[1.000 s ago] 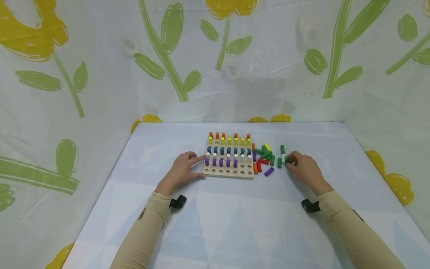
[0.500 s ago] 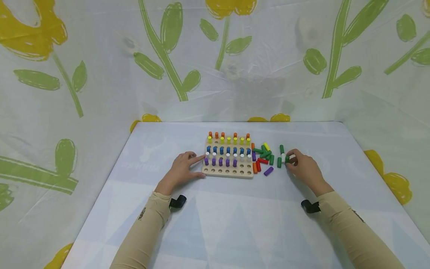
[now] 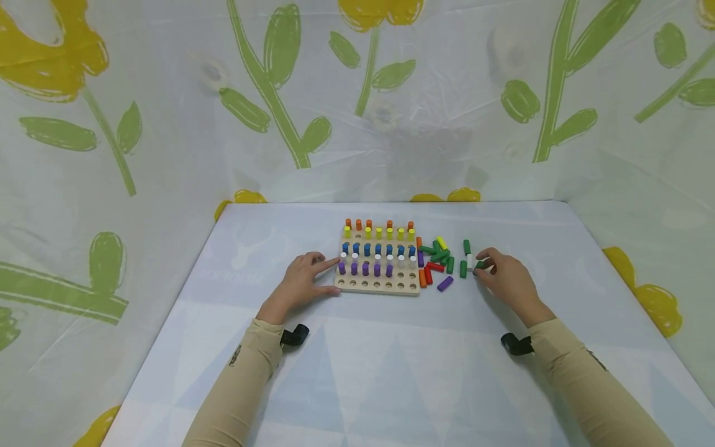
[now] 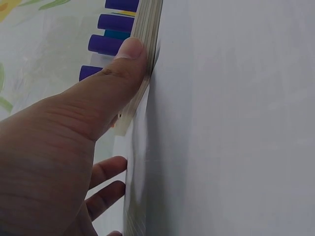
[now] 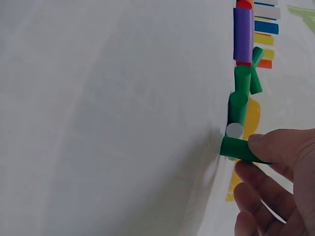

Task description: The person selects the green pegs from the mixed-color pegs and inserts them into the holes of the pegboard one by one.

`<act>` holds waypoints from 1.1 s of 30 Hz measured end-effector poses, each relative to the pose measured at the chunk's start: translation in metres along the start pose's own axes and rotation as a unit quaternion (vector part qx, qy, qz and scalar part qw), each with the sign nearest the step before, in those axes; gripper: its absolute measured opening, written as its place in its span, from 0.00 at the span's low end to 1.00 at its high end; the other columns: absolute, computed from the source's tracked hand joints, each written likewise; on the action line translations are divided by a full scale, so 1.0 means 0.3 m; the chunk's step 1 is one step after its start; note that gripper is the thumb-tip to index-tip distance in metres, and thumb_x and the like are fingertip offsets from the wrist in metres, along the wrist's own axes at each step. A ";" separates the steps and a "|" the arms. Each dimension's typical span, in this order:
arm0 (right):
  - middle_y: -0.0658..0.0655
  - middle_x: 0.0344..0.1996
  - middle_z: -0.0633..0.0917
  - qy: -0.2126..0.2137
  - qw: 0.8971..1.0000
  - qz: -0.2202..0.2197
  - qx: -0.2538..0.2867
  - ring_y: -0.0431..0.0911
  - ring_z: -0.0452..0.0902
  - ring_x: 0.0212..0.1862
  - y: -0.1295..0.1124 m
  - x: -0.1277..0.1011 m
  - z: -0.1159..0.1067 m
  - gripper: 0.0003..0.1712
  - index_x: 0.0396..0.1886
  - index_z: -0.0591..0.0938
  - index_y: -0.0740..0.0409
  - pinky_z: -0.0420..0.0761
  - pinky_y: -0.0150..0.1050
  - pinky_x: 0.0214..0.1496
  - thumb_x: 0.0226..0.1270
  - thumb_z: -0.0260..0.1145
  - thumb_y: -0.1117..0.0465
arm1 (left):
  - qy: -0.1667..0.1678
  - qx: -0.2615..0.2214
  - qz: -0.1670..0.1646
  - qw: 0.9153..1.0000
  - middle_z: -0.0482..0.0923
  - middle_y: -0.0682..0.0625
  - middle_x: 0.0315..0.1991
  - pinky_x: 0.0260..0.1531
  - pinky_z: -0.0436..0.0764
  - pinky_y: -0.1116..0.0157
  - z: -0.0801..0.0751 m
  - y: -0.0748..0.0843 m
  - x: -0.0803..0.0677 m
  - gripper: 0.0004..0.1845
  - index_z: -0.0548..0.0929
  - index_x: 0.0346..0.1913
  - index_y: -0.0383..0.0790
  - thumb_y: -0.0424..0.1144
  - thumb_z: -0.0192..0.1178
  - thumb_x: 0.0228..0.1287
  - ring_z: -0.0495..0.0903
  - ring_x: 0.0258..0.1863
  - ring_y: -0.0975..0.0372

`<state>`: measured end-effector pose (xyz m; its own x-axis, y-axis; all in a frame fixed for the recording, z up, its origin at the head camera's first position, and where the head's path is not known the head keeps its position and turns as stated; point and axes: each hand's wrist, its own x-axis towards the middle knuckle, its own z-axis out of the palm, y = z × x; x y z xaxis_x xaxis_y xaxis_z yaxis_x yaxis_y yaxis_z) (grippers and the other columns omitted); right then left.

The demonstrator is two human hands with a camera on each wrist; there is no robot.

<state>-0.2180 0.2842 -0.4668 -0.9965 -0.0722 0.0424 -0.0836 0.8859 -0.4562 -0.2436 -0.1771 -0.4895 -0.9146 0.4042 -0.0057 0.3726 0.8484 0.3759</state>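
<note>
- Green wooden peg [image 5: 239,149] is pinched in the right hand [image 3: 505,279]; a loose grip could drop it onto the white peg [image 5: 234,130] beside its fingers.
- Left hand [image 3: 302,282], fingers relaxed, thumb pressing, braces the wooden pegboard [image 3: 378,285]; if it slips, the board shifts.
</note>
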 end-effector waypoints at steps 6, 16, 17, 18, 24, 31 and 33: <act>0.65 0.45 0.86 0.017 1.000 -0.007 -0.006 0.57 0.79 0.43 -0.003 -0.003 -0.005 0.17 0.56 0.79 0.62 0.80 0.52 0.42 0.71 0.67 0.61 | 0.006 -0.002 0.005 1.000 0.67 0.39 0.68 0.71 0.60 0.44 0.000 0.000 0.001 0.44 0.69 0.76 0.56 0.62 0.71 0.58 0.64 0.67 0.43; 0.63 0.43 0.86 0.040 0.999 -0.021 -0.018 0.55 0.78 0.41 -0.007 -0.007 -0.006 0.16 0.54 0.81 0.63 0.79 0.50 0.40 0.71 0.68 0.61 | -0.001 -0.017 -0.010 1.000 0.66 0.40 0.68 0.72 0.60 0.45 -0.005 0.009 -0.002 0.44 0.69 0.76 0.57 0.62 0.71 0.58 0.63 0.68 0.43; 0.63 0.43 0.86 0.041 0.999 -0.022 -0.019 0.55 0.78 0.42 -0.009 -0.008 -0.006 0.16 0.54 0.81 0.63 0.79 0.51 0.40 0.71 0.68 0.61 | 0.000 -0.019 -0.010 1.000 0.66 0.40 0.68 0.71 0.60 0.45 -0.006 0.010 -0.002 0.44 0.69 0.76 0.57 0.62 0.71 0.58 0.63 0.68 0.43; 0.63 0.43 0.86 0.043 0.999 -0.023 -0.020 0.55 0.79 0.42 -0.010 -0.009 -0.006 0.15 0.54 0.82 0.63 0.79 0.51 0.40 0.71 0.68 0.61 | 0.002 -0.019 -0.008 1.000 0.67 0.39 0.68 0.71 0.61 0.45 -0.008 0.012 -0.003 0.44 0.70 0.76 0.56 0.62 0.71 0.57 0.64 0.67 0.43; 0.62 0.42 0.86 0.056 0.998 -0.031 -0.018 0.55 0.79 0.42 -0.013 -0.011 -0.005 0.14 0.53 0.82 0.63 0.79 0.52 0.42 0.70 0.68 0.62 | 0.010 -0.022 -0.002 1.000 0.68 0.38 0.66 0.70 0.62 0.44 -0.014 0.017 -0.005 0.43 0.72 0.75 0.54 0.60 0.72 0.57 0.65 0.66 0.42; 0.61 0.42 0.86 0.068 0.997 -0.039 -0.016 0.54 0.78 0.42 -0.024 -0.014 0.000 0.14 0.52 0.83 0.62 0.78 0.49 0.40 0.70 0.68 0.62 | 0.009 -0.028 -0.007 1.000 0.67 0.39 0.66 0.70 0.62 0.44 -0.011 0.013 -0.005 0.43 0.72 0.75 0.54 0.60 0.72 0.57 0.64 0.66 0.42; 0.61 0.41 0.86 0.071 0.996 -0.042 -0.016 0.54 0.78 0.41 -0.026 -0.014 0.000 0.14 0.52 0.83 0.62 0.78 0.49 0.40 0.70 0.68 0.62 | 0.010 -0.032 -0.009 0.999 0.67 0.39 0.66 0.70 0.62 0.44 -0.010 0.013 -0.006 0.43 0.72 0.74 0.54 0.60 0.73 0.56 0.64 0.66 0.42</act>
<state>-0.2133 0.2774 -0.4634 -0.9749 -0.0832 0.2066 -0.1646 0.8941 -0.4165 -0.2411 -0.1755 -0.4853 -0.9240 0.3824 0.0056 0.3469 0.8317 0.4335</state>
